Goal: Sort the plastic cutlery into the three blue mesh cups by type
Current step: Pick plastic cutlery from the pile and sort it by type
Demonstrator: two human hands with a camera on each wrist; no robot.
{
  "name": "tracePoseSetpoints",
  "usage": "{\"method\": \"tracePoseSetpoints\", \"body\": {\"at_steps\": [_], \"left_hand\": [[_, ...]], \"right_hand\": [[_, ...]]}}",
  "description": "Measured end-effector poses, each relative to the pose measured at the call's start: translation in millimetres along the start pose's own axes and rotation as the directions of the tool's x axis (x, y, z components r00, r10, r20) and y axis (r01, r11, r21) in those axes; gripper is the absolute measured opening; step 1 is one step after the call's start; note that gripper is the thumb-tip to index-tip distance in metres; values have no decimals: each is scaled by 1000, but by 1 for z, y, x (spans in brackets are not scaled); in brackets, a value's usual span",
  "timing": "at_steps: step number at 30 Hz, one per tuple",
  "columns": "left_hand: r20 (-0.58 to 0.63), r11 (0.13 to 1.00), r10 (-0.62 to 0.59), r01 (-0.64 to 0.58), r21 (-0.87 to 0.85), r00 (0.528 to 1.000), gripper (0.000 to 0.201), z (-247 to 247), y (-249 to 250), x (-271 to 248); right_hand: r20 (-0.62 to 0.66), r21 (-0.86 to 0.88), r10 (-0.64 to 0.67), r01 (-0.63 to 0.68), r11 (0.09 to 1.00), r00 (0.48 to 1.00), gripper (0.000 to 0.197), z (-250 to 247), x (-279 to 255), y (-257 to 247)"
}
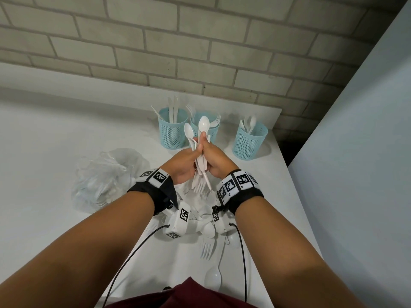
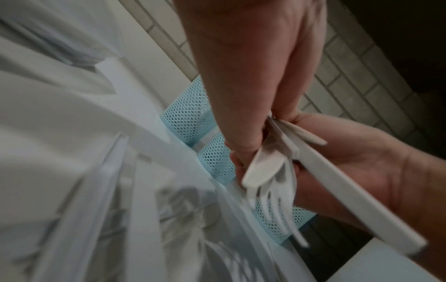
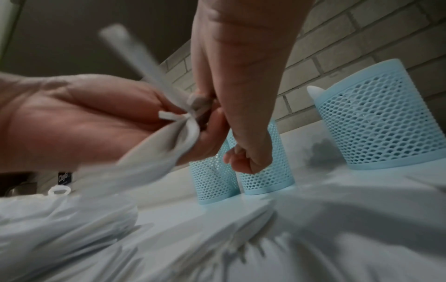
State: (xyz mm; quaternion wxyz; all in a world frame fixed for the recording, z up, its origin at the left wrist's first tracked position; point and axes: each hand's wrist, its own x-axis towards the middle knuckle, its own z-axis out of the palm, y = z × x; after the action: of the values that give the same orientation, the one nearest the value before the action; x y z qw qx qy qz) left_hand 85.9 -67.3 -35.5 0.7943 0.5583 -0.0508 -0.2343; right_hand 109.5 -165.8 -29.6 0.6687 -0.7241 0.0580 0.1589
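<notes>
Clasping one mixed bundle of cutlery between them, both hands meet at the centre of the head view, raised above the table. The left hand has its fingers curled tight round the handles, thumb along the top. The right hand closes on the same bundle from the other side, fingers bent in, thumb lying up the stems. Two spoon bowls stick up past the fingertips; fork tines and handle ends hang out below the palms.

Just behind the hands stand three cups, upper centre of the frame: the left one with knives, the middle one with forks, the right one with spoons, set a little apart. More loose cutlery lies on the table under the wrists, lower centre. A clear bag sits at the left.
</notes>
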Motion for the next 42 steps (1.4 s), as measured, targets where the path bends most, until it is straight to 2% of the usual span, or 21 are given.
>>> {"method": "tracePoseSetpoints", "body": {"at_steps": [3,5,9,11,13,17,20,21,24,26,31,33,37,40,42], "left_hand": [[8,1000,-20,20,-3,1000,35,-6,-2,-1],[-8,999,-36,36,9,999,27,-8,-2,-1],[-27,998,-48,49,43,998,25,-8,-1,-1],[-49,998,-60,61,29,997,28,-7,-1,-2],[-58,998,-64,65,12,996,29,-6,0,-3],[-7,997,-70,70,30,998,34,-6,2,-5],[-12,995,-88,89,50,996,33,-5,4,-6],[-20,994,-96,97,41,995,31,-6,4,-6],[-37,994,-107,108,22,994,21,-8,3,-7],[-51,992,-111,113,54,993,16,-10,1,-8],[-78,989,-114,120,86,990,15,-15,-2,-6],[-61,987,-127,132,88,990,21,-18,-2,-6],[14,982,-175,174,71,984,22,-20,-2,-7],[80,975,-218,214,60,973,22,-21,-1,-11],[109,970,-244,240,47,964,24,-21,0,-12]], "right_hand": [[14,3,86,-86,996,996,48,-5,0,-4],[20,30,83,-83,996,996,40,-6,0,-5],[-70,158,-28,39,987,997,29,-8,6,-9],[-154,189,-119,148,971,981,38,-13,10,-11],[-187,176,-176,209,962,966,44,-18,14,-14],[-185,128,-182,207,970,966,34,-25,16,-19],[-230,78,-182,204,976,956,14,-30,19,-23],[-260,65,-175,198,978,950,6,-32,19,-24],[-405,60,-152,193,979,902,15,-42,24,-30],[-478,102,-134,207,973,868,14,-49,26,-34],[-540,305,-121,328,894,833,14,-57,23,-44],[-508,319,-132,328,889,851,8,-58,21,-45],[-343,303,-86,197,932,935,23,-60,22,-38],[-162,233,-46,83,969,986,21,-58,18,-32],[-11,225,0,2,974,1000,20,-57,13,-30]]}}
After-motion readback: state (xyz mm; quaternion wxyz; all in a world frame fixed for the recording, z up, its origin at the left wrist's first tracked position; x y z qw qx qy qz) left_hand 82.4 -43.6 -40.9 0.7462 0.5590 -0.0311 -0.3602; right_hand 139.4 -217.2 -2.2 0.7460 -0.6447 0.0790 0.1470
